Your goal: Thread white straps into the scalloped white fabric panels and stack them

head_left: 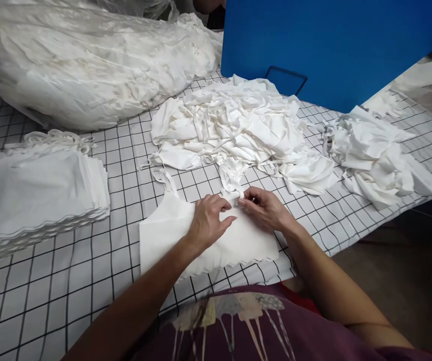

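Observation:
A white camisole (170, 228) lies flat on the checked cloth in front of me, its wavy hem towards my body. One thin strap loops up at its left shoulder. My left hand (208, 218) rests on the upper part of the camisole, thumb and forefinger apart with nothing visible between them. Beside it, my right hand (263, 205) pinches the camisole's other strap (234, 193) between thumb and fingers. Just beyond, a loose heap of white garments (234, 120) comes close to that strap.
A neat stack of white camisoles (35, 185) sits at the left. Behind it bulges a clear plastic bag (99, 60) of white garments. A large blue panel (313, 45) stands at the back. Another crumpled white pile (374, 150) lies near the right table edge.

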`<control>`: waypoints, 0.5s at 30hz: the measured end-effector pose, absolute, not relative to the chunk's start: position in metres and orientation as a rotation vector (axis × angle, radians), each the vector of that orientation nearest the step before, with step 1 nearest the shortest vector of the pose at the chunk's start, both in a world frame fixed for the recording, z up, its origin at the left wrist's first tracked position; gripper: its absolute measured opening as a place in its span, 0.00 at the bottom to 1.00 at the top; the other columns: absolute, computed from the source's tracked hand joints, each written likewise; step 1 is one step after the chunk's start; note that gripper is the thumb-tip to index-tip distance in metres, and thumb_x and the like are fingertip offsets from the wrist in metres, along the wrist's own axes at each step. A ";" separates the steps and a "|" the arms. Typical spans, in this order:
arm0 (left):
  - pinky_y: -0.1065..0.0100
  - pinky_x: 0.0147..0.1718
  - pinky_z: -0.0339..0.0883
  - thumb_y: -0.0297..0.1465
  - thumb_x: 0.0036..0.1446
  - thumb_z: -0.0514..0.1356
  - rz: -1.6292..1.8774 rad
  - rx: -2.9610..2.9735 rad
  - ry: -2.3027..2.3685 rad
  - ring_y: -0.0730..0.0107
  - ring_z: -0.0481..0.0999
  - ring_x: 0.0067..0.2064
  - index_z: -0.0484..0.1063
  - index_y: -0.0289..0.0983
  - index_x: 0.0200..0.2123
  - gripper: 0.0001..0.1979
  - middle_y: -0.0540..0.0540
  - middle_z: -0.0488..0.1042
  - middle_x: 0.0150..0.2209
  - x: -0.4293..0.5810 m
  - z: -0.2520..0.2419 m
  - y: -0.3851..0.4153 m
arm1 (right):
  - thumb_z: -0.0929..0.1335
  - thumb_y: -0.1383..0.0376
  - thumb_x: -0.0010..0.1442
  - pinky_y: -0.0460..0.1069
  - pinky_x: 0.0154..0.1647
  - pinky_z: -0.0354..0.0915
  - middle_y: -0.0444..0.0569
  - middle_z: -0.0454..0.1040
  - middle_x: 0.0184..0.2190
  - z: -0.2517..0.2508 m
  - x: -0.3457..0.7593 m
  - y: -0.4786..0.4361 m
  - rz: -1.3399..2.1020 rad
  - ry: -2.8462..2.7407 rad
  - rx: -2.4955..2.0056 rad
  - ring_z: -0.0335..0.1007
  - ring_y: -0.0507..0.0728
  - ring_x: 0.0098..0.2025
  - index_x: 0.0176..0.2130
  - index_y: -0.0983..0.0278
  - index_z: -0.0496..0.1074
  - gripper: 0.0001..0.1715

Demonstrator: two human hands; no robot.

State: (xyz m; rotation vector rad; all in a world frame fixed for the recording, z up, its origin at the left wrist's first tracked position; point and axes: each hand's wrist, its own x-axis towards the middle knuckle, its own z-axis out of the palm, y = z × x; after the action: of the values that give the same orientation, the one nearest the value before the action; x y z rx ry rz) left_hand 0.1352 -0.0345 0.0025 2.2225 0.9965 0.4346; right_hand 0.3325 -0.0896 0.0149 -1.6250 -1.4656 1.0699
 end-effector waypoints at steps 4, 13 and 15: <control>0.60 0.43 0.59 0.30 0.55 0.68 0.485 2.169 1.009 0.63 0.72 0.40 0.74 0.40 0.35 0.06 0.50 0.74 0.32 0.137 -0.003 -0.036 | 0.66 0.53 0.65 0.48 0.28 0.53 0.42 0.61 0.25 0.007 0.334 -0.090 1.026 -1.579 -1.613 0.53 0.50 0.28 0.31 0.63 0.66 0.17; 0.60 0.44 0.57 0.31 0.57 0.66 0.509 2.160 0.990 0.64 0.71 0.40 0.73 0.39 0.30 0.05 0.50 0.75 0.32 0.136 -0.005 -0.035 | 0.65 0.57 0.67 0.49 0.31 0.56 0.45 0.65 0.29 0.002 0.336 -0.093 0.916 -1.768 -1.527 0.58 0.51 0.29 0.32 0.63 0.66 0.15; 0.60 0.44 0.57 0.31 0.57 0.66 0.499 2.163 0.992 0.64 0.71 0.40 0.74 0.39 0.30 0.05 0.50 0.75 0.32 0.136 -0.004 -0.035 | 0.65 0.57 0.67 0.49 0.31 0.57 0.45 0.65 0.29 0.002 0.336 -0.094 0.910 -1.782 -1.518 0.59 0.52 0.30 0.32 0.63 0.66 0.14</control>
State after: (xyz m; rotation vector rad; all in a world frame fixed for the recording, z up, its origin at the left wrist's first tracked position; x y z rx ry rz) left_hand 0.1361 -0.0351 -0.0044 2.1633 0.9925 0.4990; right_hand 0.3362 -0.0938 0.0023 -1.5183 -1.7824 0.9096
